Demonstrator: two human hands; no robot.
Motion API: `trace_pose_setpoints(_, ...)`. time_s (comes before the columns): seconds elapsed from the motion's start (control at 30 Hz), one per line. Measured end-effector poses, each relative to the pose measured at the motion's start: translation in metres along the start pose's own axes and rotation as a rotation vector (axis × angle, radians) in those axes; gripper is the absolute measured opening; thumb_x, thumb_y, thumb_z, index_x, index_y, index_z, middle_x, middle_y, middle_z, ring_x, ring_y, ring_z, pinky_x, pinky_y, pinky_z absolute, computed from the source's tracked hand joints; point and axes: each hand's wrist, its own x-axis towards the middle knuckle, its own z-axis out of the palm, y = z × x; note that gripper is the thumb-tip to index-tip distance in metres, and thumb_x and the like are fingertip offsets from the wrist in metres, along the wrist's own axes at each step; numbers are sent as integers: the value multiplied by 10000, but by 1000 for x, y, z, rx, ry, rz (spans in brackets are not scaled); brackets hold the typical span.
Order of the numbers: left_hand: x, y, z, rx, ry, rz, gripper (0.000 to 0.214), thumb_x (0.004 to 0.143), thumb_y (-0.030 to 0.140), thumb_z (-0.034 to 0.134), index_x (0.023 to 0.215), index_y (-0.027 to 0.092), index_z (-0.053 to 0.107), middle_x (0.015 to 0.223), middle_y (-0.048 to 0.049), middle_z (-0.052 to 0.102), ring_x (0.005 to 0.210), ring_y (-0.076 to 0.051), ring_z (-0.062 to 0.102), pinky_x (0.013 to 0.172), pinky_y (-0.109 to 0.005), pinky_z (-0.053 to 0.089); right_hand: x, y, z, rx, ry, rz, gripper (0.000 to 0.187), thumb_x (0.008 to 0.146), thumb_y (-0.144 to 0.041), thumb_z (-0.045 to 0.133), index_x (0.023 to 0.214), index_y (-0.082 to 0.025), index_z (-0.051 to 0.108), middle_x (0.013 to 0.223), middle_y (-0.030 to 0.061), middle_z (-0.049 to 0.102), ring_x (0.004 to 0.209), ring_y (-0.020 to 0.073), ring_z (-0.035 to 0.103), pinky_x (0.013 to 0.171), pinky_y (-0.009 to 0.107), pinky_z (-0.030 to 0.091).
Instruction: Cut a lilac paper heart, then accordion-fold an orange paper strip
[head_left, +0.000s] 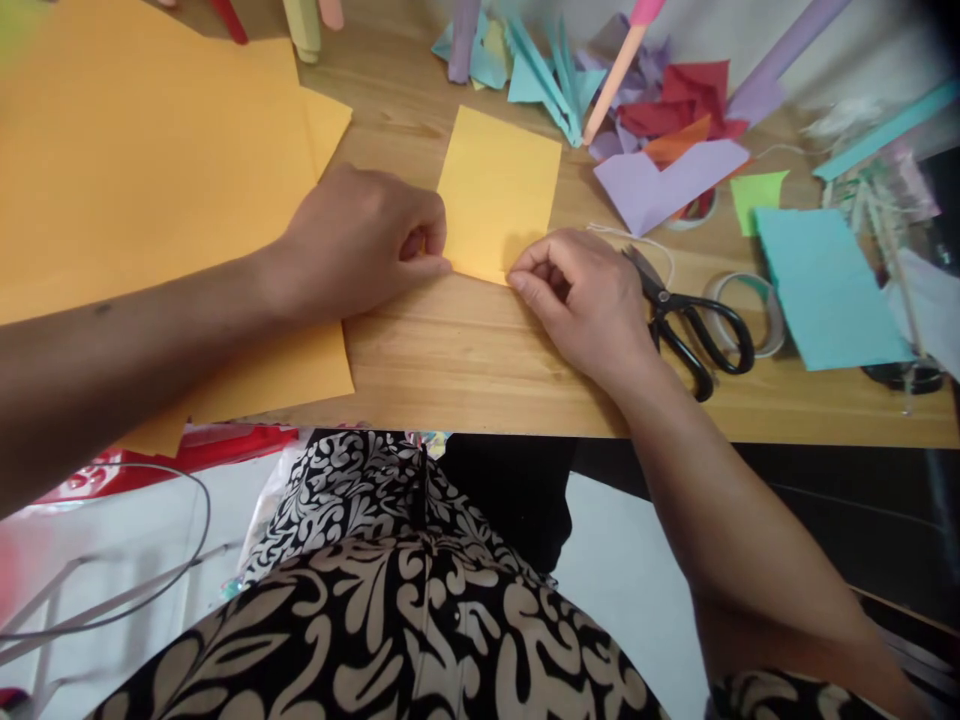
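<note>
A small yellow-orange sheet of paper (pixel 499 180) lies on the wooden table in front of me. Its near left corner is pinched between the thumb and fingers of my left hand (pixel 367 235). At the near right corner, my right hand (pixel 581 290) pinches the same edge. Large yellow-orange sheets (pixel 150 150) spread under and beyond my left forearm. Black-handled scissors (pixel 686 320) lie right beside my right hand, their blade tips pointing away from me.
A roll of tape (pixel 776 320) and a light-blue paper piece (pixel 832 285) lie right of the scissors. Coloured paper scraps (pixel 675 180) pile up at the back right. Rolled paper sticks (pixel 463 40) stand along the back. The table's front edge (pixel 480 430) runs close to my body.
</note>
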Motion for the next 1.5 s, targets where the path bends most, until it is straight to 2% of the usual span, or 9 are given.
trace_pose_setpoints(0.4, 4, 9, -8, -42, -86, -124, 187, 865, 335, 606, 810, 172, 678, 757, 6, 635, 644, -108, 442, 624, -258, 303, 3, -1, -1, -9, -12, 14, 144, 947, -352, 559, 850, -275, 632, 849, 49, 677, 844, 244, 609, 787, 405, 475)
trace_pose_setpoints(0.63, 10, 4, 4, 16, 46, -34, 181, 843, 330, 568, 804, 179, 659, 722, 7, 630, 677, -122, 435, 634, -247, 315, 3, 5, 5, -35, 15, -19, 183, 960, -418, 534, 889, -289, 643, 849, 60, 681, 845, 257, 611, 787, 411, 488)
trace_pose_setpoints(0.73, 16, 2, 5, 58, 47, -27, 176, 820, 354, 598, 841, 189, 657, 749, 10, 634, 711, -133, 427, 662, -245, 325, 3, 6, 5, -48, 22, -14, 169, 963, -423, 538, 980, -298, 651, 907, 63, 683, 882, 262, 614, 796, 412, 487)
trace_pose_setpoints(0.83, 19, 4, 3, 140, 9, -57, 172, 799, 387, 625, 875, 233, 638, 738, 20, 603, 728, -163, 435, 714, -277, 344, 2, 0, 5, -81, 38, -43, 191, 980, -395, 522, 1088, -303, 650, 1020, 72, 676, 996, 277, 602, 850, 422, 473)
trace_pose_setpoints(0.97, 10, 20, 3, 284, 52, -7, 188, 843, 389, 598, 943, 237, 642, 752, -32, 608, 787, -221, 504, 852, -403, 346, 0, -15, 11, -208, 20, -97, 288, 1030, -303, 408, 1141, -290, 673, 1095, 82, 661, 1081, 298, 567, 880, 453, 448)
trace_pose_setpoints(1.1, -4, 41, 7, 542, -76, 110, 282, 951, 249, 399, 866, 196, 663, 790, -91, 654, 790, -241, 557, 835, -448, 364, 0, -23, 18, -214, 26, -114, 334, 1052, -296, 361, 1089, -259, 692, 1043, 78, 652, 1071, 295, 555, 902, 472, 430)
trace_pose_setpoints(1.27, -8, 49, 9, 613, -197, 68, 305, 967, 161, 397, 799, 150, 651, 598, -64, 558, 704, -237, 570, 841, -416, 380, -2, -27, 14, -208, -4, -102, 309, 1056, -324, 376, 1103, -263, 675, 1044, 80, 646, 1075, 286, 543, 919, 457, 392)
trace_pose_setpoints(1.4, -14, 40, 3, 512, -206, 3, 351, 997, 206, 345, 1036, 153, 690, 607, -56, 532, 774, -262, 583, 883, -432, 365, -15, -28, 4, -391, -49, -93, 347, 1062, -264, 343, 1205, -247, 658, 1148, 94, 659, 1094, 287, 543, 887, 450, 378)
trace_pose_setpoints(1.5, -21, 31, -3, 611, -268, 50, 472, 980, 146, 261, 1286, 128, 620, 612, -61, 559, 743, -247, 549, 857, -430, 367, -27, -22, -2, -549, -67, -97, 388, 1057, -210, 322, 1260, -232, 651, 1205, 91, 668, 1096, 282, 548, 862, 441, 376)
